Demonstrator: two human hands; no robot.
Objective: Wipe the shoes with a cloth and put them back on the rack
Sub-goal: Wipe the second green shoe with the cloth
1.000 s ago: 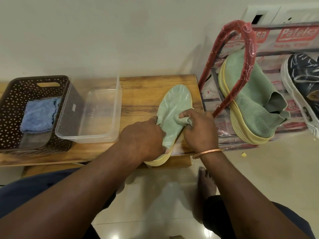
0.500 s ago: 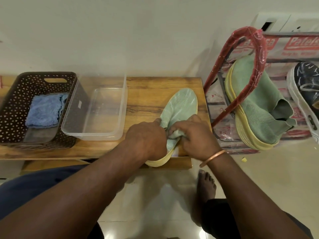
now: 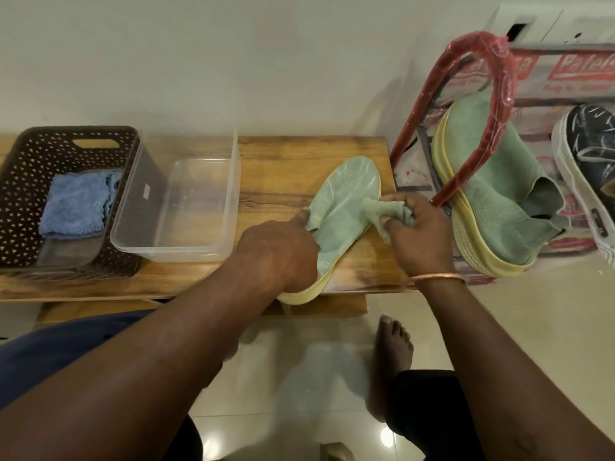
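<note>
A pale green knit shoe [image 3: 346,201] with a yellow sole lies on the low wooden table [image 3: 286,164], toe pointing away from me. My left hand [image 3: 279,254] grips its heel end and covers it. My right hand [image 3: 419,237] pinches a bunched green cloth [image 3: 386,207] against the shoe's right side. The matching green shoe [image 3: 492,181] leans on the shoe rack [image 3: 479,104] at the right, behind the rack's red plastic-wrapped frame.
A clear plastic tub [image 3: 186,207] stands left of the shoe. A dark perforated basket [image 3: 40,181] at the far left holds a folded blue cloth [image 3: 76,204]. A dark sneaker [image 3: 589,174] sits on the rack's right. My bare foot [image 3: 392,347] rests on the tiled floor.
My right hand has drawn the cloth from the middle of the shoe out to its right edge. My left hand stays on the heel. The camera has shifted slightly.
</note>
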